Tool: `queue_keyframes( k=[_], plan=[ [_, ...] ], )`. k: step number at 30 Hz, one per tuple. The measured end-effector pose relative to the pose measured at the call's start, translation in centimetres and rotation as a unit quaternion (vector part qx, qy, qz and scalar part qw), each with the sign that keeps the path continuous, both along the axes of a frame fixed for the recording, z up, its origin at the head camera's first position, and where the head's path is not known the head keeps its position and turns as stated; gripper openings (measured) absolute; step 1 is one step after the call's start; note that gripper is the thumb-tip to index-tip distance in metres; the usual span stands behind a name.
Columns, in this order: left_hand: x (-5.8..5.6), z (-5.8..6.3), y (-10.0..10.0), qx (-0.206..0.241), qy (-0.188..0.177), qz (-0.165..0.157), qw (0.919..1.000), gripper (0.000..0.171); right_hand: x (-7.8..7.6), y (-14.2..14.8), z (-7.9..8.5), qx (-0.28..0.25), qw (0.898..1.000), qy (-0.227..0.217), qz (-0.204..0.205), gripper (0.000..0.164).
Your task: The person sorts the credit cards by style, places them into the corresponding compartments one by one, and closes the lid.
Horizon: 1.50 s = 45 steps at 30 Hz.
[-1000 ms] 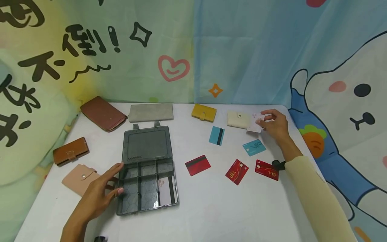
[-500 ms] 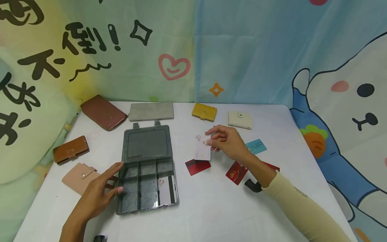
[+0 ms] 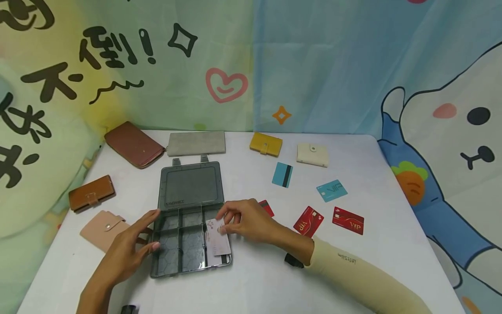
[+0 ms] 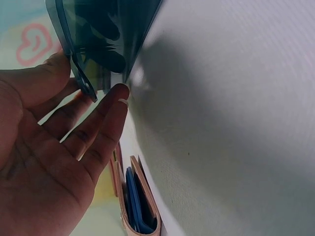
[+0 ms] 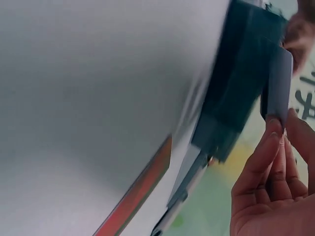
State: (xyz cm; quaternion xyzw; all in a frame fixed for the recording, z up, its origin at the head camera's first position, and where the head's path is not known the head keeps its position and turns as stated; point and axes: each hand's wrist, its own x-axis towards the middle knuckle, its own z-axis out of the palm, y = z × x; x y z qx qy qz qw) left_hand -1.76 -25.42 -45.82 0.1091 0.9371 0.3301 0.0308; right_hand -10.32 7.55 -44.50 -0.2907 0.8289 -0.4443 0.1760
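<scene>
White card (image 3: 217, 237) swings left to the box (image 3: 192, 248)

Half a second ago it hung near a red card (image 3: 268, 207) right of the box; now the right hand (image 3: 252, 220) has it above the box's lower-right compartment, below the frame's centre. Thumb and fingertips pinch it near its upper right corner, the rest sticking out free. A striped card (image 3: 215, 261) lies beneath it in that compartment; whether the two touch, I cannot tell. The left hand (image 3: 129, 246), fingers spread, rests at the box's left edge.

The white card looks light, stiff and smooth, probably thin plastic: hard to break, but apt to slip or swivel in so small a pinch. An edge near a corner seems the best hold, and the box likely needs only a steadying touch.
</scene>
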Motion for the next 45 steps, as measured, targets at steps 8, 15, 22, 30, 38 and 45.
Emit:
queue_keyframes(
  k=[8,15,22,30,38,45],
  plan=[
    [0.0,0.1,0.2,-0.001,0.001,0.001,1.0,0.09,0.3,-0.6,-0.5,0.04,0.996,0.072,0.034,0.026],
    [0.0,0.1,0.1,-0.001,0.007,-0.002,1.0,0.089,-3.1,2.4,-0.5,0.026,0.998,0.042,-0.033,0.03],
    [0.1,0.1,0.0,0.001,0.023,-0.008,0.9997,0.089,-8.9,8.4,-1.4,0.036,0.989,-0.018,-0.139,0.046],
    [0.0,0.1,0.1,0.001,0.015,-0.006,0.9999,0.088,-12.0,13.1,-2.4,0.116,0.962,-0.05,-0.241,0.059],
    [0.1,0.2,0.1,-0.003,0.01,-0.005,0.9999,0.088,-12.9,14.0,-3.6,0.212,0.936,-0.032,-0.28,0.069],
    [0.1,0.2,0.1,-0.005,0.009,-0.005,0.9999,0.088,-12.9,13.7,-3.4,0.205,0.94,-0.029,-0.27,0.06]
  ],
)
